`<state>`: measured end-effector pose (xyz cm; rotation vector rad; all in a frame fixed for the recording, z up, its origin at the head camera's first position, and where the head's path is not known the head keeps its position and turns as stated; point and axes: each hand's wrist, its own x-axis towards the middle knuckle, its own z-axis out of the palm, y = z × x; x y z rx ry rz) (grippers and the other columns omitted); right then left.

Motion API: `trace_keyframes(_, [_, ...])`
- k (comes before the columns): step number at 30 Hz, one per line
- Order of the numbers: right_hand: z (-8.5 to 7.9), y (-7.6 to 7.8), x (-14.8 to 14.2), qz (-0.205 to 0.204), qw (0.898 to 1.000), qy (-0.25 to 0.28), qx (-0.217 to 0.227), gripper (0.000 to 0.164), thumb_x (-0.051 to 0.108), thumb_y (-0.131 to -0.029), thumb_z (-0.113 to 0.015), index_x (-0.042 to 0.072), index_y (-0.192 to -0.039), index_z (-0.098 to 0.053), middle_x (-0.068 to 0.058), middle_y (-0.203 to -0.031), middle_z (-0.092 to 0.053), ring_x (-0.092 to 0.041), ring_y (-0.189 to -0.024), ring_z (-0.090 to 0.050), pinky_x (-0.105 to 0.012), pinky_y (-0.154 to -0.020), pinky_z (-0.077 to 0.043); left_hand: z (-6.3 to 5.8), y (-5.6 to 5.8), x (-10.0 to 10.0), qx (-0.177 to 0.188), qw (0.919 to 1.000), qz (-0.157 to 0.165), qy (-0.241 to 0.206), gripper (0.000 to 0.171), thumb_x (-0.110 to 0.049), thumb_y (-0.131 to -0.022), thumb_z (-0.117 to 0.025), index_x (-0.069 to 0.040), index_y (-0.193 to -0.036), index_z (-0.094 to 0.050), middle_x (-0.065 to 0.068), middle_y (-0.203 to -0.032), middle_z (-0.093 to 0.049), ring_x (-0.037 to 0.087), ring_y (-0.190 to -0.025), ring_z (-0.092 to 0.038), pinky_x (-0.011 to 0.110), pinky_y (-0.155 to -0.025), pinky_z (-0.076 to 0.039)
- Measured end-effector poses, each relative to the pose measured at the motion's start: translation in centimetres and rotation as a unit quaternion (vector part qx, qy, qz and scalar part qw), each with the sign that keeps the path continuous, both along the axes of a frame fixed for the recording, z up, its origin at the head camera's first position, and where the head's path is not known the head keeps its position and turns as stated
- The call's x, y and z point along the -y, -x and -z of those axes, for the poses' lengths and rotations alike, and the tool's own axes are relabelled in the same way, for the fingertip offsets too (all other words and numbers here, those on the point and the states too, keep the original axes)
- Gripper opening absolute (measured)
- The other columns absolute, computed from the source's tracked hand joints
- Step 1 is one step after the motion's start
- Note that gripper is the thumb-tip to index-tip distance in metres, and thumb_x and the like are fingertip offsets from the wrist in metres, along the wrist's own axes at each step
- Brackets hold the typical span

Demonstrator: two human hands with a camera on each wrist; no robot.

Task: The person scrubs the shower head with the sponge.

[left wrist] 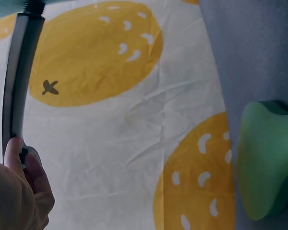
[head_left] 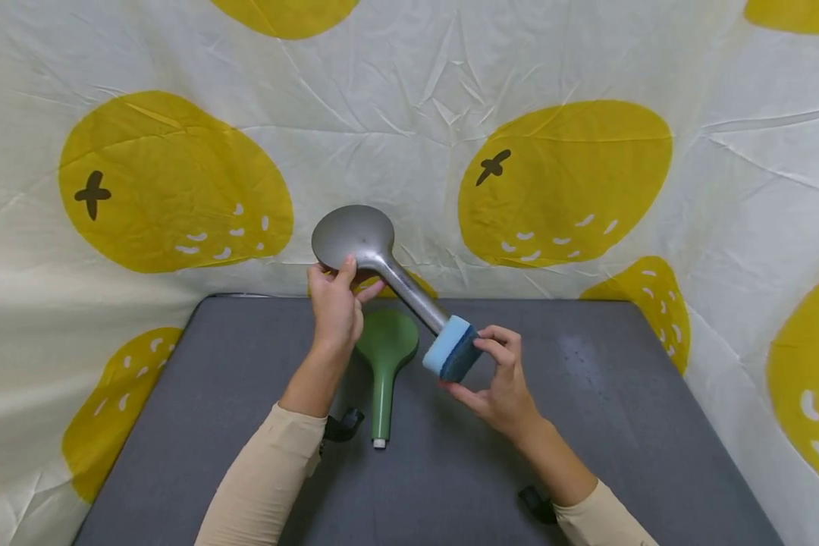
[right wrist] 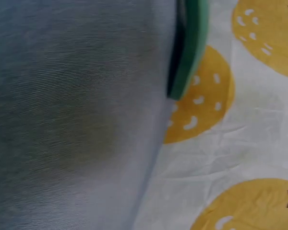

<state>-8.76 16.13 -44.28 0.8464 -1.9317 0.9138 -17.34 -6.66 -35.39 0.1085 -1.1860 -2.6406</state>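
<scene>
My left hand (head_left: 334,312) holds a grey metallic handheld shower head (head_left: 355,230) near its neck, thumb on the upper side. The shower head is raised above the table, its handle slanting down to the right. In the left wrist view the handle (left wrist: 20,72) ends in a dark thread (left wrist: 34,7). My right hand (head_left: 506,383) pinches a two-tone blue sponge (head_left: 448,350) between thumb and fingers, against the handle's lower end. The sponge covers that end in the head view. The right wrist view does not show my right hand.
A green handheld shower head (head_left: 386,341) with a white tip lies on the dark grey table (head_left: 587,425), below the raised one. Behind the table hangs a white cloth (head_left: 382,167) printed with yellow fruit shapes. Black straps (head_left: 536,503) sit at both wrists.
</scene>
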Motion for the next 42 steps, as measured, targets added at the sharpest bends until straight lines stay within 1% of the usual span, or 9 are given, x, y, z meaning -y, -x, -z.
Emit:
trace_keyframes(5, [1.1,0.2,-0.6,-0.006,1.000,-0.013,0.013,0.071,0.047,-0.093,-0.073,-0.006,-0.124,-0.038,-0.035,-0.116,-0.043,-0.042,-0.109,-0.045,-0.021,-0.109,-0.037,0.1,0.0,0.3,0.013,0.9999,0.005,-0.002,0.031,-0.006,-0.108,-0.046,-0.001,-0.135,-0.031,0.017,-0.129,-0.050,0.021,-0.085,-0.070,0.035,-0.063,-0.065])
trace_keyframes(9, [1.3,0.0,-1.3,-0.016,0.999,-0.032,0.021,0.070,0.047,-0.094,-0.071,-0.006,-0.126,-0.039,-0.035,-0.119,-0.044,-0.042,-0.112,-0.047,-0.019,-0.112,-0.035,0.3,0.0,0.5,0.015,0.9997,0.018,0.011,0.034,-0.006,-0.109,-0.045,0.000,-0.138,-0.029,0.018,-0.129,-0.050,0.020,-0.086,-0.070,0.035,-0.067,-0.065])
trace_keyframes(15, [0.7,-0.3,-2.7,-0.015,0.997,-0.067,0.030,0.071,0.049,-0.095,-0.068,-0.005,-0.132,-0.042,-0.034,-0.127,-0.044,-0.042,-0.116,-0.049,-0.015,-0.115,-0.033,0.4,-0.3,0.6,0.010,0.9987,0.039,0.033,0.035,-0.006,-0.108,-0.047,0.000,-0.140,-0.032,0.022,-0.131,-0.052,0.018,-0.087,-0.072,0.036,-0.070,-0.065])
trace_keyframes(18, [0.1,-0.2,-3.5,-0.009,0.996,-0.080,0.033,0.072,0.050,-0.096,-0.066,-0.007,-0.134,-0.044,-0.034,-0.130,-0.043,-0.043,-0.118,-0.049,-0.014,-0.116,-0.031,0.5,-0.5,0.5,0.002,0.9968,0.059,0.053,0.034,-0.006,-0.108,-0.048,0.000,-0.139,-0.034,0.025,-0.136,-0.052,0.017,-0.088,-0.073,0.036,-0.069,-0.065])
trace_keyframes(22, [-0.9,0.2,-4.6,0.004,0.995,-0.088,0.036,0.073,0.052,-0.097,-0.064,-0.008,-0.135,-0.047,-0.033,-0.132,-0.043,-0.043,-0.120,-0.049,-0.013,-0.117,-0.030,0.7,-0.8,0.4,-0.006,0.9914,0.093,0.092,0.034,-0.005,-0.108,-0.049,0.000,-0.138,-0.034,0.029,-0.136,-0.053,0.017,-0.092,-0.073,0.035,-0.069,-0.065])
trace_keyframes(27, [-1.9,0.8,-5.6,-0.002,0.995,-0.096,0.035,0.071,0.049,-0.097,-0.066,-0.008,-0.137,-0.051,-0.036,-0.132,-0.046,-0.043,-0.120,-0.050,-0.014,-0.117,-0.033,1.2,-1.0,0.3,0.002,0.9852,0.115,0.127,0.035,-0.001,-0.106,-0.052,0.002,-0.139,-0.039,0.025,-0.123,-0.058,0.017,-0.088,-0.072,0.034,-0.067,-0.065])
trace_keyframes(30, [-2.3,1.0,-6.3,0.000,0.995,-0.100,0.031,0.070,0.049,-0.098,-0.067,-0.007,-0.138,-0.053,-0.037,-0.132,-0.047,-0.044,-0.119,-0.050,-0.013,-0.116,-0.033,1.6,-1.1,0.2,0.012,0.9805,0.133,0.145,0.035,0.000,-0.105,-0.054,0.002,-0.137,-0.041,0.023,-0.118,-0.060,0.018,-0.087,-0.072,0.034,-0.067,-0.065])
trace_keyframes(37, [-3.0,1.4,-8.1,0.037,0.993,-0.108,0.041,0.074,0.057,-0.098,-0.062,-0.003,-0.141,-0.055,-0.034,-0.130,-0.050,-0.043,-0.118,-0.051,-0.008,-0.112,-0.032,3.0,-1.2,0.0,0.030,0.9657,0.174,0.190,0.038,-0.002,-0.105,-0.055,0.001,-0.140,-0.041,0.025,-0.121,-0.061,0.021,-0.096,-0.067,0.039,-0.070,-0.065])
trace_keyframes(42, [-2.7,1.4,-9.2,0.066,0.989,-0.120,0.060,0.077,0.062,-0.097,-0.059,-0.001,-0.141,-0.056,-0.030,-0.130,-0.050,-0.040,-0.117,-0.052,-0.006,-0.108,-0.032,4.2,-1.3,-0.4,0.043,0.9587,0.193,0.205,0.039,-0.001,-0.105,-0.055,0.001,-0.141,-0.043,0.020,-0.112,-0.064,0.023,-0.096,-0.067,0.039,-0.069,-0.065])
